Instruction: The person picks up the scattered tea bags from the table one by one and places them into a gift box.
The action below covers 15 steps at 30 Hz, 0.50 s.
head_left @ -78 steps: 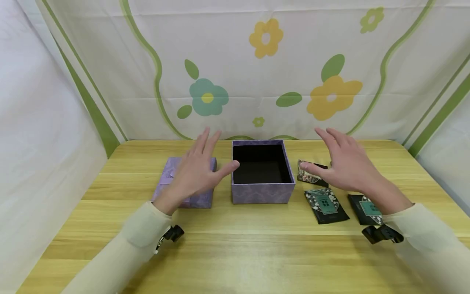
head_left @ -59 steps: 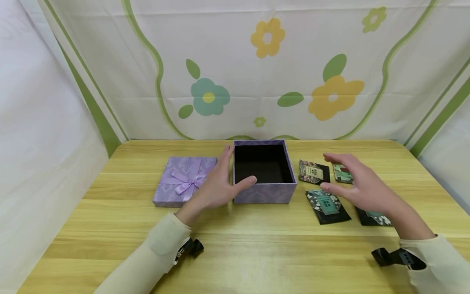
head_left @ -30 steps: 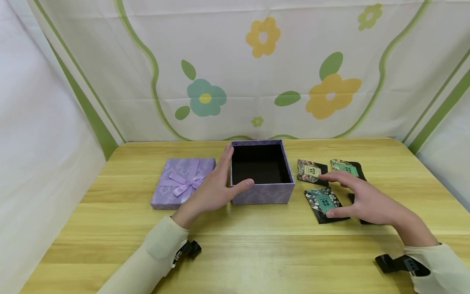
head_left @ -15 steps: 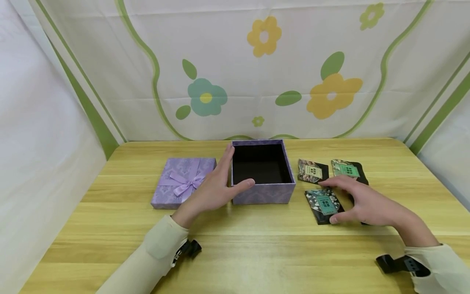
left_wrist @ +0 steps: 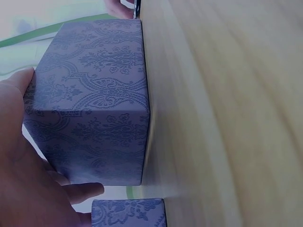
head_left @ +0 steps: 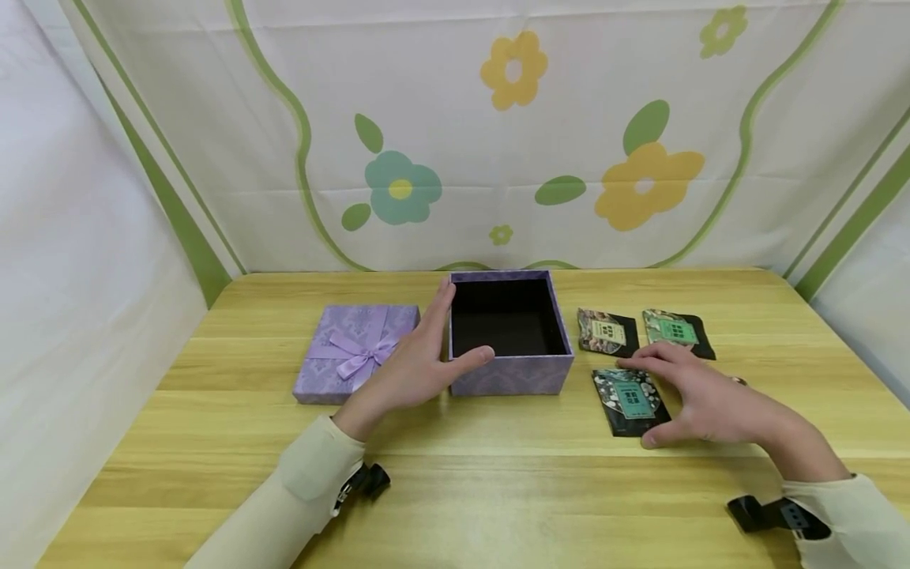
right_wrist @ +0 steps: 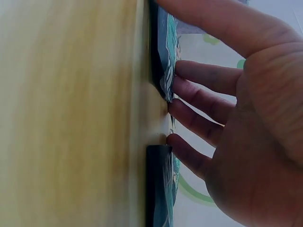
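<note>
In the head view an uncovered purple patterned box with a black inside stands at the table's middle. My left hand lies along its left side, fingers straight, thumb in front of it; in the left wrist view a fingertip meets the box's edge. To the right, my right hand is at the right edge of a flat black packet with a floral print and teal label. Its fingertips reach the far corner and its thumb the near one. The right wrist view shows a second packet by the little finger, mostly hidden from the head view.
The purple lid with a ribbon bow lies left of the box. Two more packets, one cream-labelled and one green-labelled, lie behind my right hand. A floral cloth hangs behind the wooden table.
Both hands have come down from above the table. My left hand has settled against the box; my right has lowered to the near packet, its thumb sliding to the near corner.
</note>
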Each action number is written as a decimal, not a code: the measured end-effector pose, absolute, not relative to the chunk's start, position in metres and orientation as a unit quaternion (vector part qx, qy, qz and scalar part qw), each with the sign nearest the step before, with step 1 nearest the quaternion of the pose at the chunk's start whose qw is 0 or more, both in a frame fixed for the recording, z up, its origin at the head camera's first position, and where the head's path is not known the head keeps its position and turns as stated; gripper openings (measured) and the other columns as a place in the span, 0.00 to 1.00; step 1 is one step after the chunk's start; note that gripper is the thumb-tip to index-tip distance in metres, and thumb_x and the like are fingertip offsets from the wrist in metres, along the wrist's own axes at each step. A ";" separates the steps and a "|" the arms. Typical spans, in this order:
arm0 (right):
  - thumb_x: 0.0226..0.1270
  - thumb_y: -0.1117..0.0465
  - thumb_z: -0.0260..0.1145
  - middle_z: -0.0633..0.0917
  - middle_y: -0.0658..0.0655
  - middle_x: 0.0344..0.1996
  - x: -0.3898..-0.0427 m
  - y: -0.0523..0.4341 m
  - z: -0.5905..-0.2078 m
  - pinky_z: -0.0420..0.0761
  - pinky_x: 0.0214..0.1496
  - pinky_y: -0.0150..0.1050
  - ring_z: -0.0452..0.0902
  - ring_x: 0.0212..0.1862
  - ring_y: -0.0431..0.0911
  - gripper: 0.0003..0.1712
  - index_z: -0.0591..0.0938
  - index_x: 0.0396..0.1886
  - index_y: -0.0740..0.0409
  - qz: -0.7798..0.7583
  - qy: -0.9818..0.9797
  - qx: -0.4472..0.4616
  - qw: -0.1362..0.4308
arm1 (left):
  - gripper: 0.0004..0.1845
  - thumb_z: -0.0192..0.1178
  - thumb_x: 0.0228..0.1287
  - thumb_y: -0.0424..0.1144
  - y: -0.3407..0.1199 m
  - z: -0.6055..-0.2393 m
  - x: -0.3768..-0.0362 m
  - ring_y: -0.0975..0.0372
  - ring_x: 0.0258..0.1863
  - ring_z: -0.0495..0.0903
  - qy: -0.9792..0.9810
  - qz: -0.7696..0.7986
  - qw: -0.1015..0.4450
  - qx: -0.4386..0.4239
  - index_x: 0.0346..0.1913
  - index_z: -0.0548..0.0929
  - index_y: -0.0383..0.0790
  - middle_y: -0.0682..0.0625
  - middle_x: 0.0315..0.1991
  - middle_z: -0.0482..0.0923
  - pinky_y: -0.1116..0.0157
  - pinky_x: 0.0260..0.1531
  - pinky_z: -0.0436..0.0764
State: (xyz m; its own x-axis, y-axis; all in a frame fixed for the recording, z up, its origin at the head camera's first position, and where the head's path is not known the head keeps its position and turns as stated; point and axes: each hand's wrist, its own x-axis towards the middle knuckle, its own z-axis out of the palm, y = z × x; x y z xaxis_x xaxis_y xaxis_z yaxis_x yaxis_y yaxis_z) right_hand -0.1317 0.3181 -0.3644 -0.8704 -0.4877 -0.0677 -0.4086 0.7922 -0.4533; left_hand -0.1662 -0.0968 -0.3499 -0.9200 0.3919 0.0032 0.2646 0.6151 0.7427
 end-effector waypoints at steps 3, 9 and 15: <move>0.46 0.35 0.87 0.72 0.60 0.69 -0.132 0.317 -0.365 0.76 0.61 0.68 0.66 0.70 0.61 0.59 0.76 0.76 0.52 -0.206 0.944 -0.242 0.089 | 0.59 0.57 0.65 0.80 -0.097 -0.350 -0.166 0.50 0.87 0.46 0.895 0.398 0.080 0.183 0.85 0.30 0.71 0.69 0.87 0.26 0.29 0.79 0.52; 0.46 0.35 0.87 0.73 0.59 0.67 -0.131 0.317 -0.366 0.77 0.60 0.66 0.67 0.68 0.60 0.57 0.77 0.75 0.50 -0.197 0.946 -0.246 0.081 | 0.59 0.57 0.65 0.79 -0.096 -0.349 -0.166 0.51 0.88 0.45 0.894 0.399 0.082 0.185 0.85 0.29 0.72 0.71 0.86 0.25 0.30 0.79 0.52; 0.49 0.35 0.85 0.74 0.56 0.66 -0.131 0.316 -0.366 0.77 0.59 0.66 0.69 0.68 0.58 0.53 0.78 0.74 0.47 -0.204 0.944 -0.250 0.070 | 0.59 0.57 0.66 0.78 -0.097 -0.349 -0.166 0.51 0.88 0.43 0.894 0.399 0.085 0.185 0.85 0.28 0.71 0.67 0.87 0.26 0.29 0.79 0.50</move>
State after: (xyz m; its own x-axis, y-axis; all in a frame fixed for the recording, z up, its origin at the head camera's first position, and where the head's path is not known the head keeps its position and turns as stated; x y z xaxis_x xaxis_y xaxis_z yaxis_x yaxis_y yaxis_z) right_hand -0.1310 0.3163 -0.3665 -0.8654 -0.5002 -0.0299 -0.4431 0.7917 -0.4206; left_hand -0.1659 -0.0971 -0.3488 -0.9170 0.3989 -0.0031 0.2638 0.6123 0.7453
